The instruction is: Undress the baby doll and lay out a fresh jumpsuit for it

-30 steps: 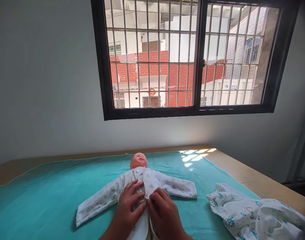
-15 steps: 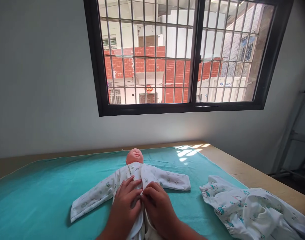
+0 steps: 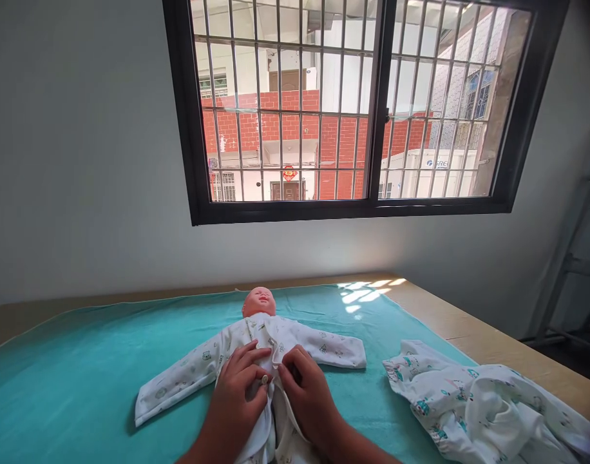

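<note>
A baby doll (image 3: 259, 300) lies on its back on a teal cloth (image 3: 82, 367), head toward the window. It wears a white printed garment (image 3: 319, 348) with both sleeves spread out sideways. My left hand (image 3: 239, 393) rests on the doll's belly, fingers curled and pinching the left edge of the garment's front at a small button. My right hand (image 3: 307, 393) lies just to the right, fingers bent and gripping the other front edge. The two hands nearly touch at the garment's opening.
A second crumpled white garment with teal prints (image 3: 473, 406) lies on the cloth at the right. The wooden table (image 3: 493, 348) ends at a grey wall. A barred black-framed window (image 3: 372, 109) is above. A metal frame stands at far right.
The view shifted slightly. My hands moved a little lower on the doll's front, and a button now shows at my left fingertips. The front edges lie a bit apart.
</note>
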Tool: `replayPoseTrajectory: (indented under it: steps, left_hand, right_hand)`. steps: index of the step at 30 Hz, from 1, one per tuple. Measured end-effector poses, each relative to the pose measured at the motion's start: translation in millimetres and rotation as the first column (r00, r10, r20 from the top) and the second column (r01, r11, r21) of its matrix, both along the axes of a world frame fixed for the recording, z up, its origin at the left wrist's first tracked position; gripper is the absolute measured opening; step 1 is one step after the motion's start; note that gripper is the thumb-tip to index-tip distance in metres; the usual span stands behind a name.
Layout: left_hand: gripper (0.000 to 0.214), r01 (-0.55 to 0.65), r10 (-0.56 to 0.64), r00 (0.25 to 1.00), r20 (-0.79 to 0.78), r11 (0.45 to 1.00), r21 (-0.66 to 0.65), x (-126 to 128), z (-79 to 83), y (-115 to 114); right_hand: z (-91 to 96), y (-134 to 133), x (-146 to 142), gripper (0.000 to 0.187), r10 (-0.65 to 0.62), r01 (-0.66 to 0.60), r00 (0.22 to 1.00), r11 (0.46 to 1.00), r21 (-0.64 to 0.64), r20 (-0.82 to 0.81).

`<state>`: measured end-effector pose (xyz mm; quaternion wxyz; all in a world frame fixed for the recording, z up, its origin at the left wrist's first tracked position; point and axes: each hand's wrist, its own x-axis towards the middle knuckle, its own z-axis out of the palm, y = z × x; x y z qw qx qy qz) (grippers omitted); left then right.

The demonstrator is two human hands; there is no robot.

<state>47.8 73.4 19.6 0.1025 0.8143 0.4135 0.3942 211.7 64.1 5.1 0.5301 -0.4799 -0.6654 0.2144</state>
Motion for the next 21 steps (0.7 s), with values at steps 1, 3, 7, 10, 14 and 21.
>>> replayPoseTrajectory:
  steps: [1, 3, 7, 10, 14, 21]
  left_hand:
    - [0.017, 0.007, -0.007, 1.0, 0.005, 1.0, -0.02, 0, 0.7, -1]
    - [0.014, 0.01, -0.009, 1.0, 0.018, 0.999, -0.045, -1, 2.4, -2]
    - [0.013, 0.019, -0.017, 0.999, 0.041, 0.999, -0.044, -1, 2.8, -4]
    - [0.014, -0.021, 0.022, 0.996, 0.084, 1.0, -0.011, -1, -2.5, -3]
    - [0.007, -0.24, 0.232, 0.958, 0.167, 0.971, 0.025, 0, -6.3, -4]
    - [0.024, -0.291, 0.334, 0.93, 0.15, 0.922, -0.255, -31, 15.8, 2]
  right_hand:
    - [-0.5, 1, 1, 0.015, 0.006, -0.006, 1.0, 1.0, -0.008, 0.006]
    - [-0.6, 2, 4, 0.014, 0.017, -0.017, 1.0, 1.0, -0.003, 0.023]
    - [0.8, 0, 5, 0.013, 0.013, -0.014, 0.998, 1.0, 0.026, 0.062]
    - [0.3, 0, 6, 0.014, 0.007, -0.008, 0.999, 1.0, 0.019, 0.049]
    - [-2.2, 6, 13, 0.02, -0.027, 0.026, 0.999, 0.999, -0.036, -0.017]
    - [-11.0, 17, 67, 0.021, -0.106, 0.107, 0.994, 0.988, -0.11, 0.009]
